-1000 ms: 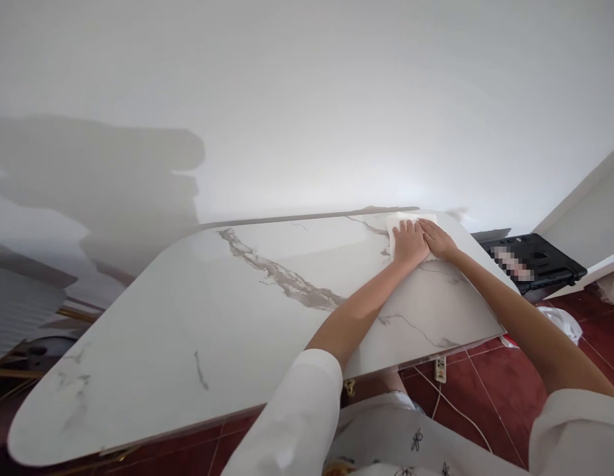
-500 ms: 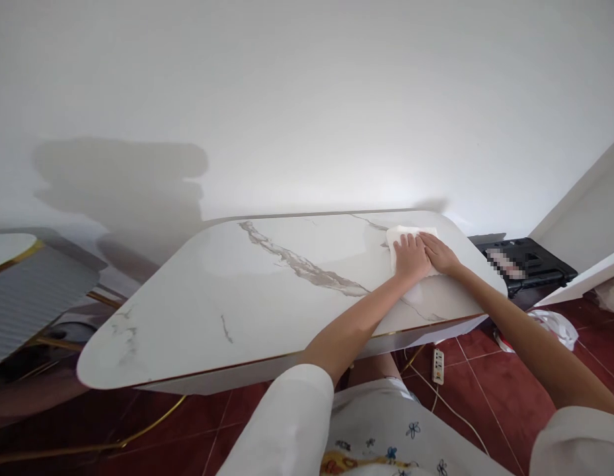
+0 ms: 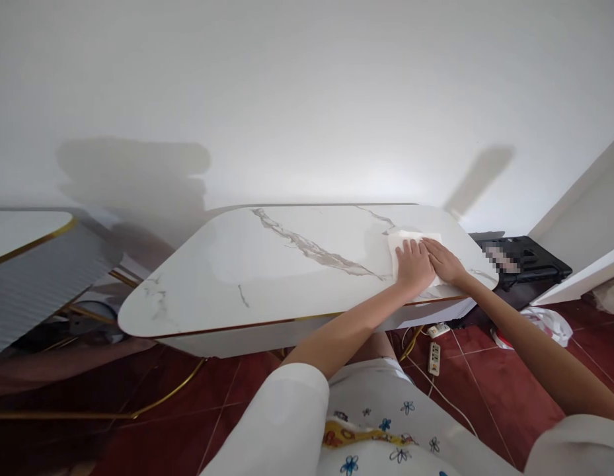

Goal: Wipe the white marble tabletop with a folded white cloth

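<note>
Your grip is flat rather than pinching: left hand (image 3: 416, 268) with fingers slightly spread, right hand (image 3: 446, 264) with fingers together beside it, both pressing the cloth (image 3: 396, 239) onto the right part of the surface (image 3: 287, 291). Compared with half a second ago, you have the cloth nearer the front edge. It looks white, thin and roughly square, its middle hidden under your hands.

From here I see a smooth, glossy, marble-look tabletop (image 3: 212, 277) at centre, ribbed panelling (image 3: 43, 291) at left, gold-toned metal tubing (image 3: 63, 416) lower left, glossy red tiles (image 3: 505, 383) lower right. The matt sheet (image 3: 408, 235), right of centre, may be paper or cloth.
</note>
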`<state>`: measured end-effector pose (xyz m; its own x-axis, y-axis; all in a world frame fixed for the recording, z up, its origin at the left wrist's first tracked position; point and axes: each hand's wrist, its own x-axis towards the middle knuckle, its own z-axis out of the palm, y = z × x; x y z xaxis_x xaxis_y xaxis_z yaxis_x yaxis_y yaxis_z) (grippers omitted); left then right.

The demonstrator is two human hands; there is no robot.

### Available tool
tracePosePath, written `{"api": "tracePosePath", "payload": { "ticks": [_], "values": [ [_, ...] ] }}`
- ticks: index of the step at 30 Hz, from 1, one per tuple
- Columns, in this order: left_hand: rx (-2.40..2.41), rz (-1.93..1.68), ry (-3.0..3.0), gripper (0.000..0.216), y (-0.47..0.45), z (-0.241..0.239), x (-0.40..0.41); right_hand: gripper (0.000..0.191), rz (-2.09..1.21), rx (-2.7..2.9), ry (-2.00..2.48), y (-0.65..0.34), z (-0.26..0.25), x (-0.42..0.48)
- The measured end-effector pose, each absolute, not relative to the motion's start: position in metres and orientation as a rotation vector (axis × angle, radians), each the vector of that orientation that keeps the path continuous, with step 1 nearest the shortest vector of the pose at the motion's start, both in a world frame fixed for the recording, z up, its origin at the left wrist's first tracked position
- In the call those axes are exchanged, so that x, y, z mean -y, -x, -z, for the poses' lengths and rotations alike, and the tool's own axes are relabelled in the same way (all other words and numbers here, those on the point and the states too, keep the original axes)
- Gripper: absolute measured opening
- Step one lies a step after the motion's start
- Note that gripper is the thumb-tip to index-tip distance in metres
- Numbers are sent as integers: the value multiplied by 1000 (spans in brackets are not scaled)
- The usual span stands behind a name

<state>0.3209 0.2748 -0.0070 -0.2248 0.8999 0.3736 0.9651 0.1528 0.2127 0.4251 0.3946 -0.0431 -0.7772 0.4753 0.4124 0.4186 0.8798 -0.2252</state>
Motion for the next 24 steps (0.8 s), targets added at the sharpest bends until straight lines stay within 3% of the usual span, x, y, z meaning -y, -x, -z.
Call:
{"api": "tracePosePath", "payload": {
  "ticks": [11, 24],
  "values": [
    [2269, 579, 1917, 53, -351, 3, -275, 59, -186, 2587, 693, -462, 42, -398],
    [2306, 645, 1924, 51, -337, 1, -341, 56, -206, 2581, 794, -446, 35, -465]
  ]
}}
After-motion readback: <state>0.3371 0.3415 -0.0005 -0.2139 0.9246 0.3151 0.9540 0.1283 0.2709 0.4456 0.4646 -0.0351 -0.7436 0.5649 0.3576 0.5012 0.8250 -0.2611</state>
